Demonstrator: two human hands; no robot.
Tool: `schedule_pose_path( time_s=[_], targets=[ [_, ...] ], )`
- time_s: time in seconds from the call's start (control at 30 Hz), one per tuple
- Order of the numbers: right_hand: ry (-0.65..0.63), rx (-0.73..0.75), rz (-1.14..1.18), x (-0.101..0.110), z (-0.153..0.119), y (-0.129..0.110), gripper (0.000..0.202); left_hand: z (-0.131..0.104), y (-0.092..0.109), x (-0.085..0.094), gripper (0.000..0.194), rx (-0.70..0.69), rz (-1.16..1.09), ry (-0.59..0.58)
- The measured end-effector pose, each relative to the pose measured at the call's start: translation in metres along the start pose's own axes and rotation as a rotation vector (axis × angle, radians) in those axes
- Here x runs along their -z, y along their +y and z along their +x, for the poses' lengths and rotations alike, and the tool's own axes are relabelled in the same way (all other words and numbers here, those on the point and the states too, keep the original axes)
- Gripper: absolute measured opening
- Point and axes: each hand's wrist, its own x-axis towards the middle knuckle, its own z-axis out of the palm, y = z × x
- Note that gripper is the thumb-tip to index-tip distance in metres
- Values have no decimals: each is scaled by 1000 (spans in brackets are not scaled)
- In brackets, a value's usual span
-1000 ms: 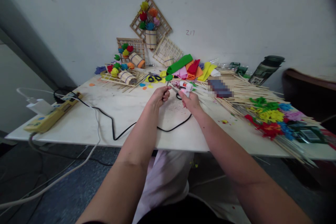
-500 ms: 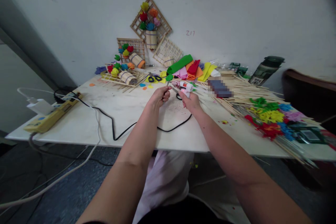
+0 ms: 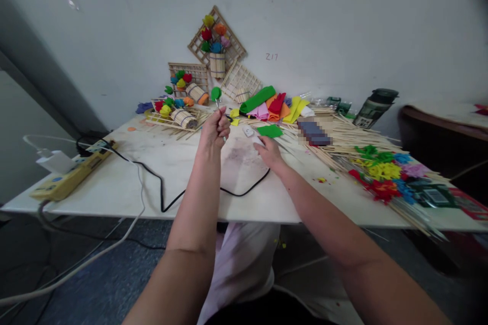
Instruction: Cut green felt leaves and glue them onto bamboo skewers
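Observation:
My left hand (image 3: 214, 129) is closed around a thin stem (image 3: 217, 103), held upright above the table. At its top sits a round green felt piece (image 3: 215, 93), and the lower end pokes out below my fist. My right hand (image 3: 269, 151) grips the handle of a white glue gun (image 3: 249, 132) low over the table, with its body pointing away to the left. The black cord runs from below my right hand. Just beyond the gun lies a flat piece of green felt (image 3: 270, 131).
Stick baskets with felt flowers (image 3: 183, 117) stand at the back left. Folded felt (image 3: 259, 100), bamboo sticks (image 3: 343, 132), a phone (image 3: 314, 132), a bottle (image 3: 375, 107) and colourful felt cuttings (image 3: 385, 170) fill the right. A yellow power strip (image 3: 72, 175) lies at left.
My left hand has risen and moved left with the stem and green felt piece, away from the glue gun. The gun has turned and lowered, uncovering the flat green felt.

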Motion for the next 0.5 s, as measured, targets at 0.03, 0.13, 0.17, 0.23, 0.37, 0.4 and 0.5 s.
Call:
schedule_pose_path(
  time_s=[0.03,0.13,0.17,0.23,0.37,0.4,0.5],
  targets=[
    [-12,16,-53,-3,0,-3,31,-4,8,-6,22,-34,9,19],
    [-95,108,-190,-12,-3,-16,33,-16,32,-23,19,-138,56,34],
    [-119,128,-234,-16,-4,-22,34,-20,40,-28,18,-162,76,41],
    [-164,143,-319,-24,-7,-36,38,-30,53,-36,20,-212,93,39],
    [-229,164,-427,-49,-13,-63,36,-43,68,-44,23,-265,144,40],
    [-233,175,-447,-57,-15,-70,36,-45,69,-45,23,-273,161,42],
    [-262,119,-507,-81,-20,-84,37,-46,68,-44,22,-291,191,30]
  ],
)
